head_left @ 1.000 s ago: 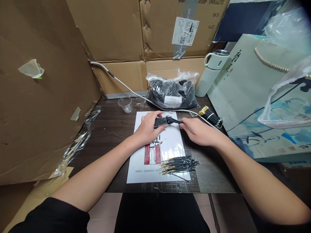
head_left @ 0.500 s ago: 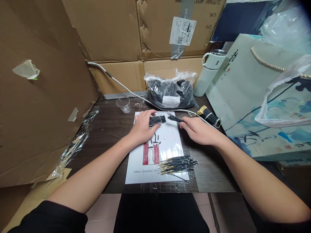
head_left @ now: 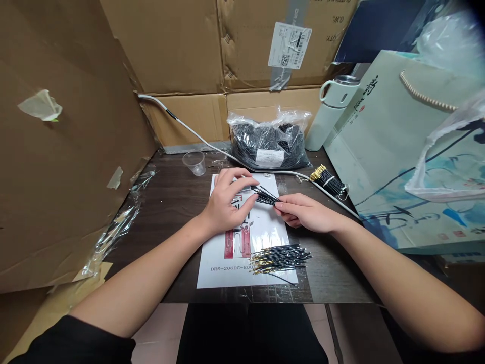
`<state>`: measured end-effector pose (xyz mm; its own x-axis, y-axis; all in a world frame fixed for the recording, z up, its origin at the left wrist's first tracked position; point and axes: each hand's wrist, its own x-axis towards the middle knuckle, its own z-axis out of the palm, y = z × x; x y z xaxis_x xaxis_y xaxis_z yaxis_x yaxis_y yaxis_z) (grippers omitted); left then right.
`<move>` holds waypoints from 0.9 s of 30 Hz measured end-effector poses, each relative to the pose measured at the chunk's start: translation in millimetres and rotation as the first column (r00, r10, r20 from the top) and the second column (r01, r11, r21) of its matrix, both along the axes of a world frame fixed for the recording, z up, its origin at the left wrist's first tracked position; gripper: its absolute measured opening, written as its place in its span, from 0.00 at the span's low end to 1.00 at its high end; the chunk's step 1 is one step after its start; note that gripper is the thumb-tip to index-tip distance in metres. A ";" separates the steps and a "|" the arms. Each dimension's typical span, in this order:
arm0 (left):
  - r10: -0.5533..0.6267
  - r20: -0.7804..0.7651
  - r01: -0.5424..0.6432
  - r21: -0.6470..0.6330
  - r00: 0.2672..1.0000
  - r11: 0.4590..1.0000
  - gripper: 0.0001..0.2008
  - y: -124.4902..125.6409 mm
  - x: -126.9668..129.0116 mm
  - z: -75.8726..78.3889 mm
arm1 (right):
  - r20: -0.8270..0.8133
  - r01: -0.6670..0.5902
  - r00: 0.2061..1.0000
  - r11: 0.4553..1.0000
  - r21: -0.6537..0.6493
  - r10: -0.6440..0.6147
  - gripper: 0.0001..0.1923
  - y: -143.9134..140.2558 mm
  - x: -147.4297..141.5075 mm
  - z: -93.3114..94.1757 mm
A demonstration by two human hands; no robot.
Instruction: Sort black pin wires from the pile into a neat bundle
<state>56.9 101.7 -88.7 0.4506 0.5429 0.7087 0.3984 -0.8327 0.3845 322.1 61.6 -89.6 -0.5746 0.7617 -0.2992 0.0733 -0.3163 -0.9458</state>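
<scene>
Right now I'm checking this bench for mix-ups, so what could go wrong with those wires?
1. The left hand and right hand pinch a fanned bunch of wires; strands could slip and scatter on the sheet.
2. The loose pile lies near the table edge, under the right forearm; a sweep might knock wires off.
3. The cable runs just behind the hands and could snag.

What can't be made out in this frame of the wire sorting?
All in the head view:
- Wire bundle: its left part is hidden under the left hand, so its binding cannot be seen.
- Right hand: whether its fingertips pinch the wires is too small to tell.
- White sheet: its printed code is partly covered by the loose wires.
- Box label: print too small to read.
</scene>
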 end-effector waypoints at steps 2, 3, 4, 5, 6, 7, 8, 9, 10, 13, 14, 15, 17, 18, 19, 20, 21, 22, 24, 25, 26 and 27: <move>-0.036 -0.016 0.036 0.021 0.999 0.999 0.08 -0.8 0.8 -0.1 | -0.014 -0.014 1.000 1.000 -0.015 0.014 0.25 -0.4 0.0 0.4; -0.040 -0.025 0.040 0.027 0.999 0.999 0.07 -0.7 1.1 -0.7 | -0.015 -0.018 1.000 1.000 -0.016 0.018 0.25 -0.7 0.1 0.7; -0.039 -0.029 0.040 0.032 0.999 0.999 0.06 -0.4 1.4 -1.5 | -0.012 -0.020 1.000 1.000 -0.014 0.020 0.25 -1.1 0.2 0.9; -0.038 -0.027 0.039 0.037 0.999 0.999 0.05 0.0 1.5 -2.2 | -0.009 -0.021 1.000 1.000 -0.010 0.021 0.25 -1.4 0.3 1.0; -0.038 -0.024 0.039 0.043 0.999 0.998 0.05 0.4 1.6 -2.8 | -0.007 -0.021 1.000 1.000 -0.005 0.021 0.25 -1.7 0.5 1.1; -0.041 -0.022 0.042 0.049 0.999 0.998 0.04 0.8 1.7 -3.2 | -0.005 -0.021 1.000 1.000 0.000 0.021 0.25 -2.0 0.6 1.2; -0.045 -0.023 0.046 0.056 0.999 0.997 0.04 1.2 1.7 -3.4 | -0.004 -0.021 1.000 1.000 0.003 0.021 0.25 -2.3 0.8 1.2; -0.049 -0.025 0.050 0.065 0.999 0.997 0.04 1.4 1.6 -3.5 | -0.005 -0.020 1.000 1.000 0.005 0.020 0.25 -2.4 0.9 1.1; -0.051 -0.029 0.053 0.074 0.998 0.996 0.04 1.6 1.5 -3.5 | -0.005 -0.019 1.000 1.000 0.004 0.019 0.25 -2.5 1.0 1.1; -0.054 -0.039 0.058 0.101 0.998 0.993 0.04 1.9 1.0 -3.3 | -0.005 -0.024 1.000 1.000 -0.004 0.024 0.24 -2.5 1.4 0.7; -0.056 -0.042 0.060 0.105 0.998 0.993 0.04 2.0 0.7 -3.4 | -0.006 -0.027 1.000 1.000 -0.006 0.027 0.24 -2.4 1.6 0.5; -0.058 -0.045 0.063 0.108 0.997 0.992 0.04 2.0 0.5 -3.4 | -0.009 -0.030 1.000 1.000 -0.007 0.030 0.24 -2.3 1.8 0.4; -0.063 -0.047 0.068 0.108 0.997 0.992 0.04 2.0 0.1 -3.5 | -0.014 -0.036 0.999 0.999 -0.005 0.036 0.24 -2.1 2.5 0.2; -0.064 -0.047 0.069 0.107 0.997 0.992 0.04 1.9 0.0 -3.5 | -0.017 -0.038 0.999 0.999 -0.004 0.038 0.24 -2.0 2.8 0.2; -0.064 -0.046 0.069 0.106 0.997 0.992 0.04 1.9 -0.1 -3.4 | -0.018 -0.040 0.999 0.999 -0.001 0.040 0.25 -1.9 3.0 0.2; -0.064 -0.045 0.068 0.105 0.997 0.992 0.04 1.9 -0.1 -3.3 | -0.020 -0.042 0.999 0.999 -0.001 0.042 0.25 -1.9 3.2 0.3; -0.063 -0.044 0.067 0.104 0.997 0.992 0.04 1.8 -0.1 -3.1 | -0.022 -0.044 0.999 0.999 -0.002 0.044 0.25 -2.0 3.3 0.5; -0.061 -0.043 0.066 0.103 0.997 0.993 0.04 1.8 -0.1 -2.9 | -0.024 -0.044 0.999 0.999 -0.005 0.044 0.25 -2.1 3.3 0.7; -0.060 -0.041 0.063 0.098 0.997 0.993 0.04 1.6 -0.1 -2.5 | -0.025 -0.040 0.999 0.999 -0.012 0.040 0.25 -2.3 3.2 1.0; -0.060 -0.041 0.063 0.095 0.997 0.993 0.04 1.5 -0.1 -2.4 | -0.024 -0.038 0.999 0.999 -0.014 0.038 0.24 -2.3 3.1 1.2; -0.061 -0.041 0.065 0.093 0.997 0.994 0.04 1.5 -0.1 -2.3 | -0.022 -0.034 0.999 0.999 -0.015 0.034 0.24 -2.4 3.1 1.2; -0.063 -0.041 0.066 0.092 0.997 0.994 0.03 1.5 -0.2 -2.3 | -0.019 -0.030 0.999 0.999 -0.014 0.030 0.24 -2.4 3.1 1.1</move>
<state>56.6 103.2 -91.0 0.5104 0.4439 0.7365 0.3556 -0.8888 0.2892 325.2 59.3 -88.4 -0.6029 0.7396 -0.2992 0.0655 -0.3278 -0.9425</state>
